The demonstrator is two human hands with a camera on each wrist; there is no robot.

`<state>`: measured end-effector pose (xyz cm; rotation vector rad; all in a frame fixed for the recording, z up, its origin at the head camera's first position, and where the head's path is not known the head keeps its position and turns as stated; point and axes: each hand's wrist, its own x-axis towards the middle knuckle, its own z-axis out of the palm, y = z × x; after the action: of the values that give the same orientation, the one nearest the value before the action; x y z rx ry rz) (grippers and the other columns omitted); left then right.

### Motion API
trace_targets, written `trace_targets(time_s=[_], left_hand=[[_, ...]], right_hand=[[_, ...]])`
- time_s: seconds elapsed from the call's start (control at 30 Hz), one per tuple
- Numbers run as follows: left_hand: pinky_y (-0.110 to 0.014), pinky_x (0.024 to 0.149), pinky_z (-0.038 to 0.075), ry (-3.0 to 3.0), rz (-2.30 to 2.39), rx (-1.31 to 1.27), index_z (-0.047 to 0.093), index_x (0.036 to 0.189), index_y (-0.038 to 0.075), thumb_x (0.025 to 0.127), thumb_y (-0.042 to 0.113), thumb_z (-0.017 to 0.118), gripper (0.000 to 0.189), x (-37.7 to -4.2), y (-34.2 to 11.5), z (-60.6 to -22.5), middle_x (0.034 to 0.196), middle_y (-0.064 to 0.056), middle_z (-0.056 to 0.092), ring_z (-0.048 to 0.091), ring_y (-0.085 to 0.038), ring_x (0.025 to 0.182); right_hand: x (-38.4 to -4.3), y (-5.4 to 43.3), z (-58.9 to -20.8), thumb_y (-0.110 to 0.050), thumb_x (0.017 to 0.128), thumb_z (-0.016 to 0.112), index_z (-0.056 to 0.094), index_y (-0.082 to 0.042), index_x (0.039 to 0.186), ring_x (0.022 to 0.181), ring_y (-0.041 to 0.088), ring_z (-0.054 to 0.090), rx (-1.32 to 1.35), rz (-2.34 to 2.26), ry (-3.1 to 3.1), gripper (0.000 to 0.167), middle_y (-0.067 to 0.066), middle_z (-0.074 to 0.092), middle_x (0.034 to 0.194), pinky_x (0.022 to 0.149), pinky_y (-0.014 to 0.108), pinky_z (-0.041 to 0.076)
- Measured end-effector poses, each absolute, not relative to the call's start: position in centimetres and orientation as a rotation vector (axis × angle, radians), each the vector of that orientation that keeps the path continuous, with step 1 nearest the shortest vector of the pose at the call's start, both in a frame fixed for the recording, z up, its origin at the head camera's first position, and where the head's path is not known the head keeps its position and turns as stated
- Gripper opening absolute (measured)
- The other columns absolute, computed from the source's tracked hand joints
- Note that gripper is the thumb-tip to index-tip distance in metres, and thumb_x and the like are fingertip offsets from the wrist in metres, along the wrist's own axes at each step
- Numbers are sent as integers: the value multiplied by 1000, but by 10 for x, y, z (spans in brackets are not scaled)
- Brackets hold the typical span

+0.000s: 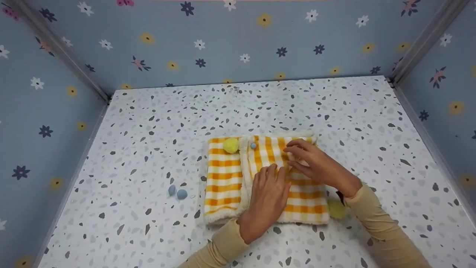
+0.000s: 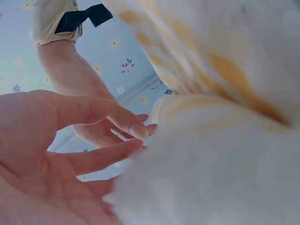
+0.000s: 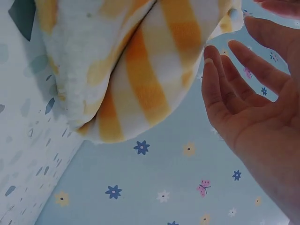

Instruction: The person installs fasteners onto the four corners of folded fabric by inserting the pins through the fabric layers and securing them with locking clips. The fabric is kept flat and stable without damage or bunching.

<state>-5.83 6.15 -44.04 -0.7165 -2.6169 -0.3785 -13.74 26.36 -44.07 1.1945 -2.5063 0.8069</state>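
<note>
White table [image 1: 156,126] patterned like terrazzo, with scattered grey and dark chips. Near the front, right of centre in the head view, a checked cloth [image 1: 260,158] in yellow-orange and white, lying flat and folded over, with fluffy cream edges. To its left, well apart from it, two small blue balls [image 1: 182,194] directly on the table, close beside each other. By the cloth's lower right corner, a fuzzy yellow ball [image 1: 337,209], perhaps touching it; hard to tell.

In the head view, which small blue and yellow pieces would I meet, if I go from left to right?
Oval blue piece → round blue piece → yellow piece on the checkered cloth → small blue piece on it → yellow piece by its right edge.
</note>
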Motion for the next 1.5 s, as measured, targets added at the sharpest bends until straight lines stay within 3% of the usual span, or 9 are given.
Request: trace_targets(time_s=[0.27,0.6,0.77,0.97,1.27,1.37,1.5], left_hand=[[-32,84,50,-2561,-362,-804,66,117,8,96,27,75,30,-52,71,-443,110,-6,61,58,-22,97],[-30,85,50,-2518,-327,-921,69,114,10,93,28,77,28,-44,83,-449,112,-6,64,60,-20,97],[-28,86,50,-2524,-325,-1053,70,117,12,94,32,76,31,-39,91,-455,113,-4,64,61,-18,100],[-25,77,49,-2467,-301,-1134,71,113,14,93,32,76,28,-32,97,-464,105,0,65,60,-15,90],[-22,75,46,-2561,-297,-1260,64,115,13,87,45,81,46,-26,94,-469,104,-1,59,58,-14,91],[-21,70,44,-2557,-288,-1270,62,118,12,85,37,84,47,-24,94,-471,104,-2,56,56,-15,91],[-19,64,41,-2519,-245,-1254,62,118,10,87,12,77,35,-25,95,-473,101,-3,56,56,-14,86]], right_hand=[[-124,276,-443,-1,87,81,68,-1,117,107,24,61,1098,787,-2523,33,15,62,122,88,40,54],[-109,297,-447,3,86,81,67,-3,128,119,24,59,1045,796,-2536,45,14,62,128,95,31,49],[-98,311,-450,1,86,81,67,-6,129,115,22,62,974,768,-2534,47,10,63,126,97,24,47],[-88,322,-458,2,83,83,67,-3,126,109,22,63,891,778,-2553,46,10,63,123,96,15,43],[-79,336,-466,0,86,82,67,-2,125,107,23,63,765,756,-2643,41,9,63,122,89,20,45],[-77,342,-467,1,84,83,67,-3,126,99,23,62,716,749,-2673,45,10,62,122,81,21,45],[-75,349,-469,1,81,85,67,-2,126,92,23,60,665,705,-2687,48,12,62,120,77,25,46]])
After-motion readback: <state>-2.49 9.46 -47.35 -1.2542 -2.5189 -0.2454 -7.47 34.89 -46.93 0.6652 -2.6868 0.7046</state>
